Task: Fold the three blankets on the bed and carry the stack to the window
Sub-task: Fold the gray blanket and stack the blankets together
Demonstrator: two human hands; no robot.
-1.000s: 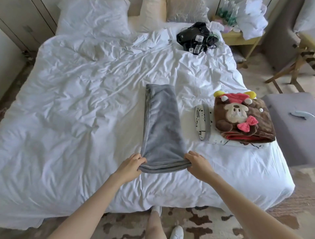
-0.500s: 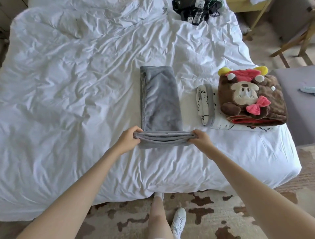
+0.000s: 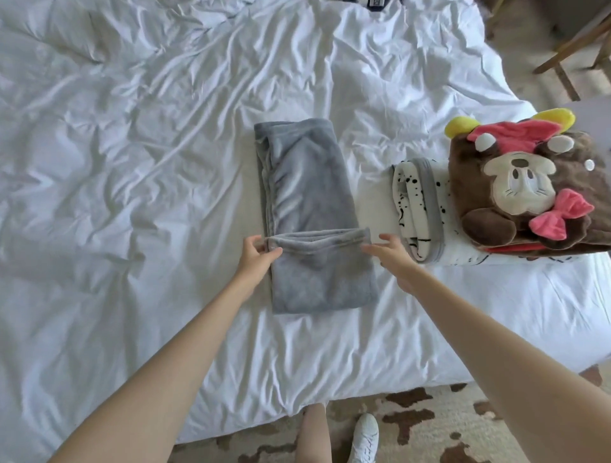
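Observation:
A grey fleece blanket [image 3: 304,185] lies as a long folded strip on the white bed [image 3: 132,165], its near end doubled over so the edge sits about halfway up. My left hand [image 3: 256,256] pinches the left corner of that edge. My right hand [image 3: 390,256] is at the right corner with fingers spread and loose, barely touching it. To the right, a folded white blanket with black specks [image 3: 416,205] lies under a brown cartoon-mouse blanket [image 3: 529,188] with a pink bow.
The bed's foot edge runs just below the blankets, with a patterned rug [image 3: 429,426] and my white shoe [image 3: 363,436] beneath. Wooden chair legs [image 3: 568,49] stand at the upper right. Dark items [image 3: 476,2] lie at the far top of the bed.
Both hands carried the near end of the grey blanket away from me and folded it over the strip. My right hand's fingers have loosened from the corner.

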